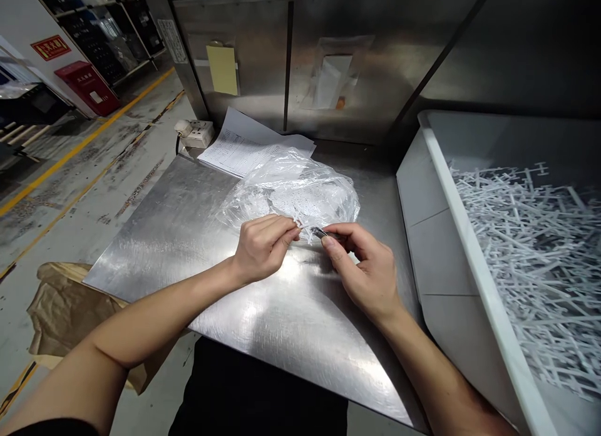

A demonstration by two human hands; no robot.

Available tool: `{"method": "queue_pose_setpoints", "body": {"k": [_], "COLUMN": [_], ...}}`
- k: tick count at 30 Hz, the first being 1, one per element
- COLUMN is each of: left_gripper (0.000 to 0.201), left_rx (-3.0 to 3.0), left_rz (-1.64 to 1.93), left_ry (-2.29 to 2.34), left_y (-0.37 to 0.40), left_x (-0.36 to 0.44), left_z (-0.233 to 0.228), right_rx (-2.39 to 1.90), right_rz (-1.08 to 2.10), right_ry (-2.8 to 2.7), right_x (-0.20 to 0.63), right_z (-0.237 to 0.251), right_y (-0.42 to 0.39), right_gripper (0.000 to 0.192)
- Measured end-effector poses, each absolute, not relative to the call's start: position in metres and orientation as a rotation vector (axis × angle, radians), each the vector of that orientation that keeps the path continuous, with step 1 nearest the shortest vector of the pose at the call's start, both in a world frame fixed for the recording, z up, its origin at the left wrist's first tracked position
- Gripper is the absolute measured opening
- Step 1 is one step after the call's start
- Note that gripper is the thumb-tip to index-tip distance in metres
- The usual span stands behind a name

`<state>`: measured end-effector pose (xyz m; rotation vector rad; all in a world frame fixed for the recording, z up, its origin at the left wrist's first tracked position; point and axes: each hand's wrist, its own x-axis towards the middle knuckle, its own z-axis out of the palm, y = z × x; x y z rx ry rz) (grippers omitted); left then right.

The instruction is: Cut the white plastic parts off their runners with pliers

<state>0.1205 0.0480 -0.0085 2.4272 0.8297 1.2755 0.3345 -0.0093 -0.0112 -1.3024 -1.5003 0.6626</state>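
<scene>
My left hand point(265, 247) is closed, pinching a small branched white plastic sprue point(307, 234) between thumb and fingers. In my right hand point(365, 264) is a pair of small metal nippers point(320, 232), its dark tip touching or very close to the sprue; most of the tool is hidden by the fingers. Just behind both hands, a clear plastic bag point(300, 188) with small white pieces in it lies on the metal table point(282, 323).
A large pale bin point(446, 179) on the right holds a heap of white plastic sprues point(539, 254). Printed sheets point(235, 145) and a power socket point(200, 134) sit at the table's back. Below the left edge stands a brown paper bag point(70, 311).
</scene>
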Motion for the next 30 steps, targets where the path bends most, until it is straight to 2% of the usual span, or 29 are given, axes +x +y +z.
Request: {"method": "queue_pose_setpoints", "body": {"k": [12, 22, 30], "left_gripper": [0.030, 0.022, 0.031], "left_rx": [2.449, 2.329, 2.309], "left_rz": [1.251, 1.109, 1.074], "left_ry": [0.804, 0.959, 1.010], "left_y": [0.051, 0.052, 0.051], "left_x": [0.119, 0.120, 0.120], "left_z": [-0.007, -0.016, -0.014], "right_rx": [-1.311, -1.352, -1.290], "right_rz": [0.752, 0.980, 0.990], "right_ry": [-1.478, -1.344, -1.317], "right_x": [0.335, 0.335, 0.334], "right_z": [-0.013, -0.021, -0.013], "right_y": [-0.007, -0.005, -0.005], "right_gripper": [0.019, 0.031, 0.028]}}
